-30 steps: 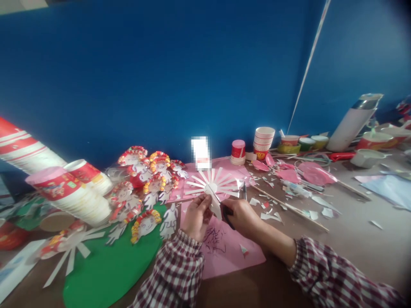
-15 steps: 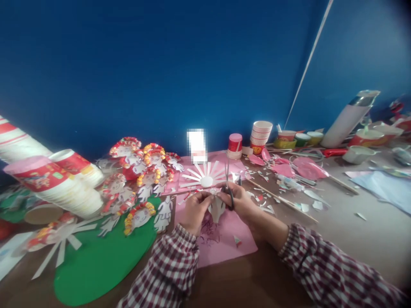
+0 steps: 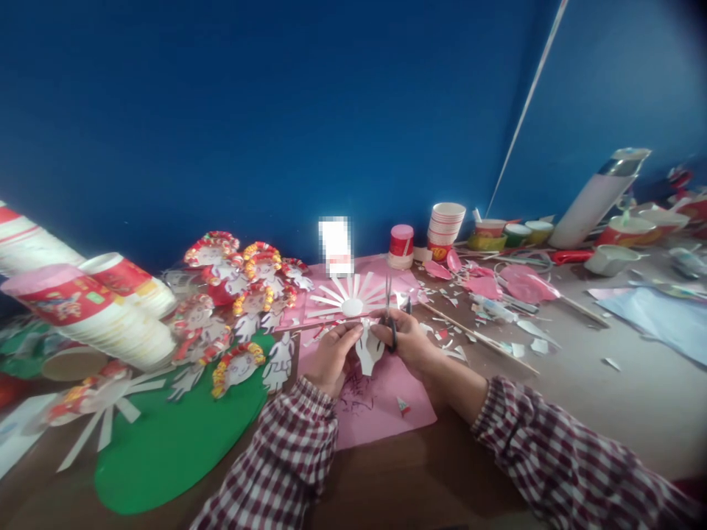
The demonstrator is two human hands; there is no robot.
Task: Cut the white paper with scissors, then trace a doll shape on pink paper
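Observation:
My left hand (image 3: 333,356) pinches a small white paper cutout (image 3: 369,356) shaped like a little figure, held over a pink paper sheet (image 3: 406,427). Scissors (image 3: 389,294) with dark handles are gripped in my right hand (image 3: 409,337), blades pointing up and away from me. The right fingertips also meet the cutout's upper right edge. Behind both hands lies a white paper piece cut into rays round a disc (image 3: 352,306). To the left, a white paper figure with drawn outlines (image 3: 278,362) rests by a green oval sheet (image 3: 166,449).
Paper faces with red and yellow curls (image 3: 238,368) cluster on the left, beside leaning stacks of paper cups (image 3: 118,324). Paper scraps, a thin wooden stick (image 3: 480,337) and pink cut pieces (image 3: 524,283) litter the right. A white flask (image 3: 599,199) leans near the blue wall.
The white cutout now faces the camera more fully between my hands. The whole view has shifted slightly. Both hands keep their grips.

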